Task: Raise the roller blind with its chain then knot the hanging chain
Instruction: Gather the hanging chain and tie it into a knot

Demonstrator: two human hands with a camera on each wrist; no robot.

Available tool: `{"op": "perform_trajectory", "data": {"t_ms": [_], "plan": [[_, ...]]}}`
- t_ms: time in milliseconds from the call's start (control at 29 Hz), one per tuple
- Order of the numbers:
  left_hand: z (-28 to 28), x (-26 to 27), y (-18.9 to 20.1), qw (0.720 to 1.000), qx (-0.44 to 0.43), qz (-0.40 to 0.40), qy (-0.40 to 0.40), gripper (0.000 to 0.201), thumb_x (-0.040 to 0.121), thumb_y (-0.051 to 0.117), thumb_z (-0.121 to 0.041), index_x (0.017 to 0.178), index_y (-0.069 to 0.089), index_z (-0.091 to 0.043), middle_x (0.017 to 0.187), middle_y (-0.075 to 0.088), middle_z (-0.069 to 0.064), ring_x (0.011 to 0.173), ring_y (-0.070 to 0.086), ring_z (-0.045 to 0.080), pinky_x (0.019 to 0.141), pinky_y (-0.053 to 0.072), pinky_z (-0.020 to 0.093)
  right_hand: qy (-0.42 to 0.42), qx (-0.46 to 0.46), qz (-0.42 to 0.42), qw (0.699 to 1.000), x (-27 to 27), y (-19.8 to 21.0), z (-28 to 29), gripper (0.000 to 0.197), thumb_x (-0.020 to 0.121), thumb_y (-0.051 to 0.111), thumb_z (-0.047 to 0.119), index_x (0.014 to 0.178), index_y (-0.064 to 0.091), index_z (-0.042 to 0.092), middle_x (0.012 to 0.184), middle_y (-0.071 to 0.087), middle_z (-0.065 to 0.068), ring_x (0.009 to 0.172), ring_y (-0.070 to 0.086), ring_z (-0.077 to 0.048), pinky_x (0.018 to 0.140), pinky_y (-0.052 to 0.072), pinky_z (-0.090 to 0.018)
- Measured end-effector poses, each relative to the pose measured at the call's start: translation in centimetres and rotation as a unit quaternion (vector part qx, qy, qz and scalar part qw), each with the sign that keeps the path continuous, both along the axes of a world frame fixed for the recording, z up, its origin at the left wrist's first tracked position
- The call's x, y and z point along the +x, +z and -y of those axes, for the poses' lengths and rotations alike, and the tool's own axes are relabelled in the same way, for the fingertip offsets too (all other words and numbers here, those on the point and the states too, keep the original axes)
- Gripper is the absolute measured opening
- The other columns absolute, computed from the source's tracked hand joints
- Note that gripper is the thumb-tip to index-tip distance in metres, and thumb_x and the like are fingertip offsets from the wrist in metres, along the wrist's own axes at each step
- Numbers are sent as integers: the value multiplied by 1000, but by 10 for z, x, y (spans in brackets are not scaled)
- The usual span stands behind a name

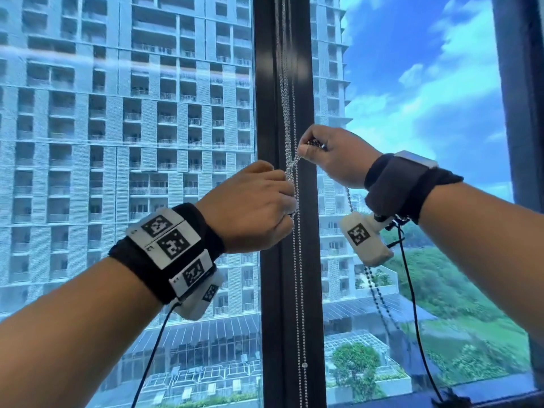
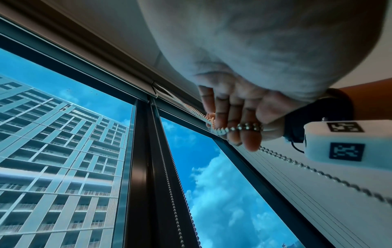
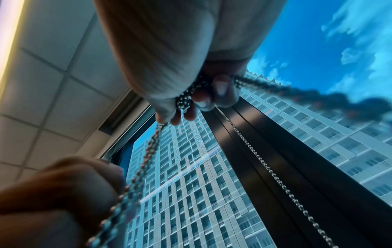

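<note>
The bead chain [image 1: 297, 260] hangs in front of the dark window mullion [image 1: 273, 319], its silver strands running down from above the top of the head view to below both hands. A short stretch of it is pulled sideways between the hands, rising from the left hand [image 1: 250, 204] up to the right hand [image 1: 332, 154]. The left hand is raised at about chest height just left of the mullion, back of the hand toward the camera, its fingers [image 1: 287, 198] curled round the chain where the strands bunch together. The right hand sits slightly higher and to the right, wrist bent, with thumb and fingers pinching a small gathered clump of beads; in the right wrist view the fingers [image 3: 201, 100] are closed round that clump and a loose length of chain [image 3: 297, 90] trails off to the right, blurred. In the left wrist view the right hand [image 2: 239, 120] shows with the chain draped across its fingers and running on down to the right. From the right hand a further length drops past the white tagged camera block [image 1: 365, 237] under the right wrist. Both forearms reach forward and upward, each with a black wristband [image 1: 409, 184] carrying marker tags and a thin black cable [image 1: 412, 304]. The rolled blind [image 2: 118, 55] sits at the top of the window in the left wrist view. Beyond the glass stand a tall apartment building [image 1: 117, 142], blue sky with clouds and green trees [image 1: 456, 290].
</note>
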State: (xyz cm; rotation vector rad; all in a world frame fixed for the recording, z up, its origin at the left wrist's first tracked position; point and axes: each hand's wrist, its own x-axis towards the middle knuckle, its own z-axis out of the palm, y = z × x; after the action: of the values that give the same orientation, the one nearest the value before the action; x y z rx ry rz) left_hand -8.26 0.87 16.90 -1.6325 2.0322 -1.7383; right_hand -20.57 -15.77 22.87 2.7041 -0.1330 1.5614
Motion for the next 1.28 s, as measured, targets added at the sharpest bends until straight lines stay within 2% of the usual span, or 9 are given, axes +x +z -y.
{"op": "perform_trajectory", "data": {"t_ms": [138,311,414,552,725,863,1036,1139,1277], "plan": [[0,-1,0,982,70,-178,0,37,91,28,-32,73,59,-22,74,63,-7,72,55,11,76,43,33,14,-1,-72,997,1,-18,-3,15,97,55,37,100,59,23,82,60,8,70,52,-3,62,39,-18],[4,10,-1,877,163,-445,-86,35,96,36,-17,87,70,-20,85,76,-7,75,65,15,75,53,34,101,69,-91,988,5,-47,4,11,97,56,30,99,61,20,72,63,17,63,54,4,61,40,-14],[7,16,0,849,198,-479,-106,32,100,45,-7,96,72,-23,91,78,-8,76,64,13,73,50,24,156,122,-90,976,6,-61,3,10,99,53,23,97,58,15,57,57,26,50,48,5,53,38,-12],[9,17,4,831,199,-508,-110,17,94,64,-18,85,78,-21,97,79,-10,94,73,19,69,54,19,200,147,-72,966,4,-64,-2,9,100,52,19,99,58,12,52,53,18,49,42,-5,50,40,-19],[11,10,4,814,101,-556,-134,39,87,67,-46,86,80,-9,82,79,3,75,74,10,64,51,12,265,206,-4,942,10,-63,-9,11,94,62,13,102,55,10,72,60,2,54,49,-12,51,44,-24],[19,1,-1,733,83,-654,-167,62,89,58,-57,102,72,2,92,80,5,80,75,7,62,41,26,310,267,92,908,15,-69,-14,14,87,70,8,96,59,7,77,66,-4,63,61,-8,64,52,-23],[25,-1,-9,644,33,-727,-236,54,86,70,-43,103,69,8,95,77,18,83,77,15,55,29,26,299,337,100,887,15,-83,-19,7,87,67,20,91,73,17,89,73,5,84,64,0,73,46,-15],[25,-5,-12,667,14,-708,-231,41,82,76,-41,91,72,-1,83,78,7,74,75,11,53,38,19,278,376,71,881,13,-85,-18,23,86,54,16,86,76,22,99,75,9,100,60,-8,83,38,-31],[26,-11,-16,787,-46,-595,-154,21,83,75,-26,82,63,-9,68,67,-1,49,60,-2,47,40,13,312,401,44,860,8,-90,-21,22,81,59,37,73,72,22,81,69,11,85,56,-9,83,37,-31]]}}
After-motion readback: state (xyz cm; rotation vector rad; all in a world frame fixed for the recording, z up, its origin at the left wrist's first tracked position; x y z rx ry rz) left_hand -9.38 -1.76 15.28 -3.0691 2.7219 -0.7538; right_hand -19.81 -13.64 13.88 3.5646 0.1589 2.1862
